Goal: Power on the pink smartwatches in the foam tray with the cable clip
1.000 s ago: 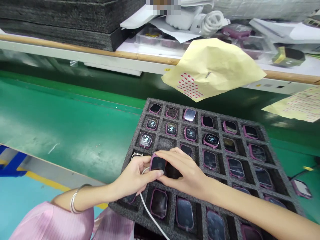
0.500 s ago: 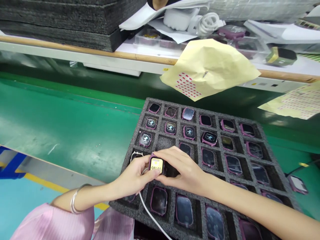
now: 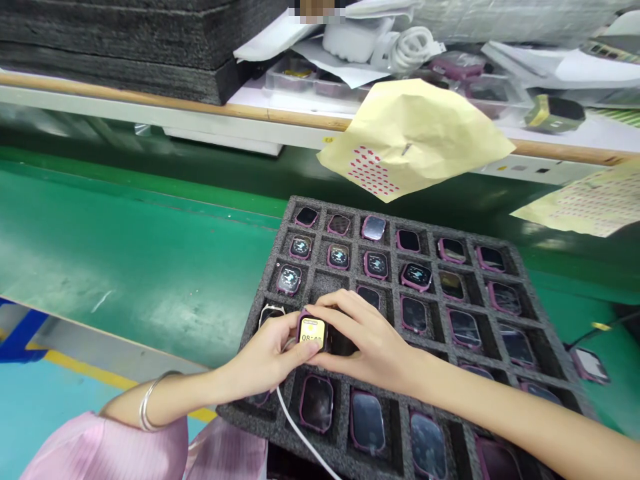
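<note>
A dark foam tray (image 3: 535, 313) with a grid of pockets lies on the green belt, holding several pink-rimmed smartwatches. My left hand (image 3: 263, 357) and my right hand (image 3: 367, 343) both pinch one pink smartwatch (image 3: 313, 331) over the tray's near left part. Its screen is lit yellow and shows digits. A white cable (image 3: 300, 430) runs from under my hands toward me over the tray's front edge. Three watches in the far left pockets show lit faces, such as the lit watch (image 3: 289, 278). The pocket (image 3: 330, 283) just beyond my hands is empty.
The green conveyor belt (image 3: 125, 247) stretches left. Yellow sticker sheets (image 3: 415, 137) hang from the shelf behind, another sticker sheet (image 3: 585, 203) at the right. A stack of dark foam (image 3: 140, 40) and clutter fill the shelf. A loose watch (image 3: 590, 365) lies right of the tray.
The held watch's screen went from dark to lit yellow. My hands stay closed on it and barely moved; the view shifted slightly.
</note>
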Tool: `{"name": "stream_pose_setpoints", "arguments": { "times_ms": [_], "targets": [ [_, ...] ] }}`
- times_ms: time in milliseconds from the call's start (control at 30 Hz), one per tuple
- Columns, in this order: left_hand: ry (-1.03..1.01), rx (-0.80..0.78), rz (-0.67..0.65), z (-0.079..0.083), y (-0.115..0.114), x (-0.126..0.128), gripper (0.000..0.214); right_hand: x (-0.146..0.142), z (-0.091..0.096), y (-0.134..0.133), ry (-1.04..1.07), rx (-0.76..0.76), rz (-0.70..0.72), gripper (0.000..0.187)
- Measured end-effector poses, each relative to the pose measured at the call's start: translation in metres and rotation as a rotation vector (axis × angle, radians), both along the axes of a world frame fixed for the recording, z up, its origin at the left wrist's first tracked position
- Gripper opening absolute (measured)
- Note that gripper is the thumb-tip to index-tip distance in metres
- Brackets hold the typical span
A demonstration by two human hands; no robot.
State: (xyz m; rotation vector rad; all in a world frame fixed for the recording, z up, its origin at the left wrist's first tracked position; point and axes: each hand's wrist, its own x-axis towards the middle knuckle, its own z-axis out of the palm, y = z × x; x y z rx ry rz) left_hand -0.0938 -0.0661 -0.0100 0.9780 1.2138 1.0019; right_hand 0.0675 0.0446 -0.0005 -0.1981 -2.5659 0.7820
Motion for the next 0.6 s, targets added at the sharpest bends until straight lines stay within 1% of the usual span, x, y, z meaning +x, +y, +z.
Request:
{"name": "stream_pose_setpoints", "arguments": {
  "times_ms": [100,200,267,333,400,467,533,600],
  "targets": [
    [-0.01,-0.028,-0.01,0.0,0.0,0.001,0.025,0.0,0.0,-0.002,0.002,0.009,-0.008,0.043],
    [-0.018,-0.008,-0.015,0.002,0.0,0.002,0.026,0.0,0.004,0.0,0.02,0.039,-0.009,0.04],
    [-0.044,-0.006,-0.047,0.003,0.0,0.002,0.031,0.0,0.007,0.006,0.063,0.012,-0.005,0.039],
    [-0.068,-0.029,-0.105,0.005,-0.001,0.001,0.04,-0.001,0.009,0.015,0.108,-0.069,-0.049,0.037],
    [-0.067,-0.047,-0.146,0.006,-0.001,0.001,0.043,-0.002,0.007,0.025,0.089,-0.106,-0.147,0.034],
    [-0.043,-0.044,-0.151,0.005,-0.002,0.001,0.038,-0.002,0.004,0.032,-0.026,-0.02,-0.224,0.034],
    [-0.019,-0.034,-0.142,0.004,-0.002,0.002,0.034,0.001,0.005,0.036,-0.163,0.114,-0.233,0.039],
    [-0.019,-0.033,-0.141,0.004,-0.003,0.003,0.033,0.009,0.012,0.038,-0.242,0.223,-0.224,0.036]
  ]
}}
